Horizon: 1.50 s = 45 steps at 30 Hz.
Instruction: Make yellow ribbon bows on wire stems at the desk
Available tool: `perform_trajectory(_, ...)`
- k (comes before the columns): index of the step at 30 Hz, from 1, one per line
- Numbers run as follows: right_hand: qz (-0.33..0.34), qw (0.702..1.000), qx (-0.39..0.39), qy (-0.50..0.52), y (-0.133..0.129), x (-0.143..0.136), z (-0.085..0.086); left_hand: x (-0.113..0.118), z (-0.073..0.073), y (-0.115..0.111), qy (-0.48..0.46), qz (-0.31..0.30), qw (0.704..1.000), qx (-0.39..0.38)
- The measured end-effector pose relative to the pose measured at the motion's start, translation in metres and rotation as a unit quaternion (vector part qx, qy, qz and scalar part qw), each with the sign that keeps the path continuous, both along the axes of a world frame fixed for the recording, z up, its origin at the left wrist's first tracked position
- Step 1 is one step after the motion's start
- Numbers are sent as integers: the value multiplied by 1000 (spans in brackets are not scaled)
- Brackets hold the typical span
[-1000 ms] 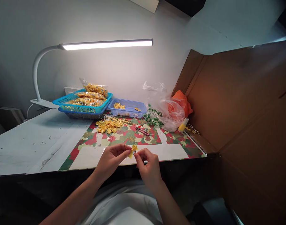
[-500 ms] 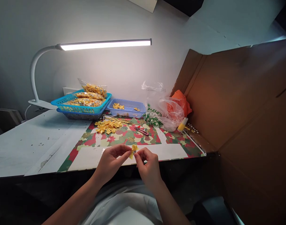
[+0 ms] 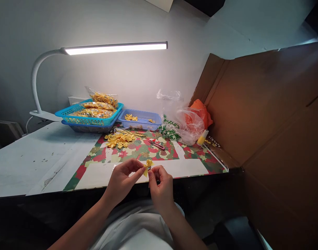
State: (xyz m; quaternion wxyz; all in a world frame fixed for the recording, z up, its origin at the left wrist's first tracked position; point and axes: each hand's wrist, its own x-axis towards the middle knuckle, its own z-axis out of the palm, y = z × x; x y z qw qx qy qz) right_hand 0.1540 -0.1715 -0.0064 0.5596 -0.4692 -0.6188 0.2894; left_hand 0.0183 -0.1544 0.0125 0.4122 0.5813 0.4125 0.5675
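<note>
Above the table's front edge, my left hand [image 3: 126,177] pinches a small yellow ribbon bow [image 3: 148,166] between thumb and fingertips. A thin wire or thread [image 3: 138,157] curves up from the bow near the left fingers. My right hand [image 3: 161,185] is closed in a pinch just right of the bow, beside a small shiny bit at its middle; what lies between those fingertips is too small to make out. Beyond the hands lies a heap of yellow bows [image 3: 119,140], with thin gold stems [image 3: 133,133] behind it and pink-handled snips [image 3: 158,144] to its right.
At the back stand a turquoise basket [image 3: 62,113] of bagged yellow pieces and a blue basket [image 3: 142,119] with a few bows. Plastic bags [image 3: 189,121] and a yellow-white glue bottle [image 3: 202,137] sit near a tall cardboard panel [image 3: 273,104]. A lamp [image 3: 114,48] hangs overhead.
My right hand has shifted slightly left and down, its fingertips a little lower beside the bow. My left hand keeps its pinch on the bow. The view has shifted slightly.
</note>
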Motion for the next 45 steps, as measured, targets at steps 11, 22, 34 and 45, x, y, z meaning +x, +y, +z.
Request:
perform_trajectory(11,-14,999,-12,43,-2,-7,-3,0,-4,-4,60,45,993,86)
perform_trajectory(22,-14,995,-19,102,-1,-13,-8,1,-4,-6,132,67,976,156)
perform_trajectory(34,10,991,-14,132,-3,-15,-10,3,-12,-5,80,92,977,173)
perform_trajectory(45,20,988,-28,151,-2,-17,-12,5,-7,-8,57,81,980,175)
